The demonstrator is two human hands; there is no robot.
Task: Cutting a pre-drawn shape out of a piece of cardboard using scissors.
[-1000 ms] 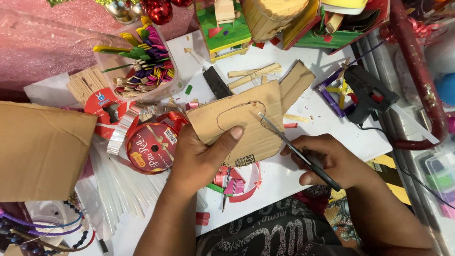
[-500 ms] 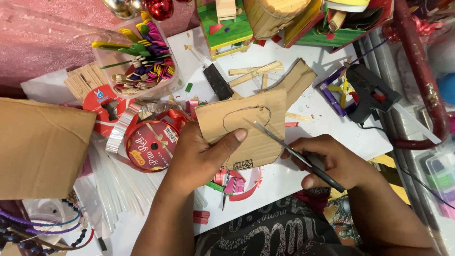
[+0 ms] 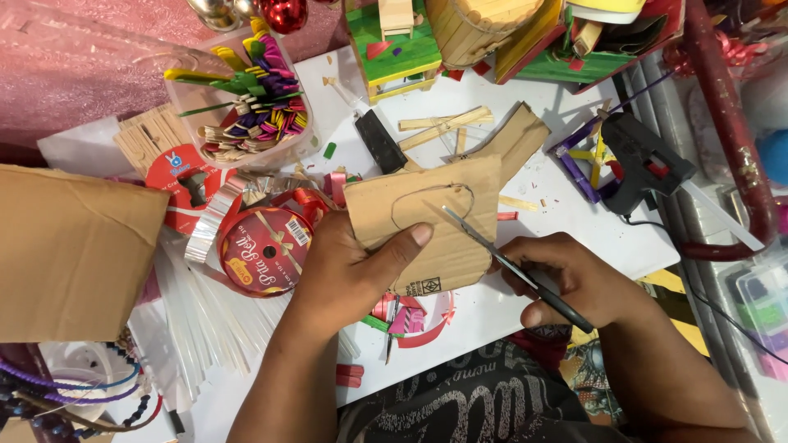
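My left hand (image 3: 353, 271) grips a brown cardboard piece (image 3: 435, 217) by its left edge, thumb lying across its face. A pencilled oval outline is drawn on the upper part of the cardboard. My right hand (image 3: 574, 279) is closed around the handles of a pair of scissors (image 3: 501, 256). The scissor blades lie over the cardboard, with their tip at the right side of the drawn oval. Both hands are held above a white work table (image 3: 525, 320).
A red ribbon spool (image 3: 263, 250) sits left of my left hand. A clear tub of coloured craft sticks (image 3: 246, 107) stands at the back left, a black glue gun (image 3: 644, 164) at the right, a large cardboard sheet (image 3: 74, 254) at the far left, and stick-built models (image 3: 492, 29) along the back.
The cardboard and both hands have shifted slightly lower and toward me. The scissor tip stays at the drawn oval.
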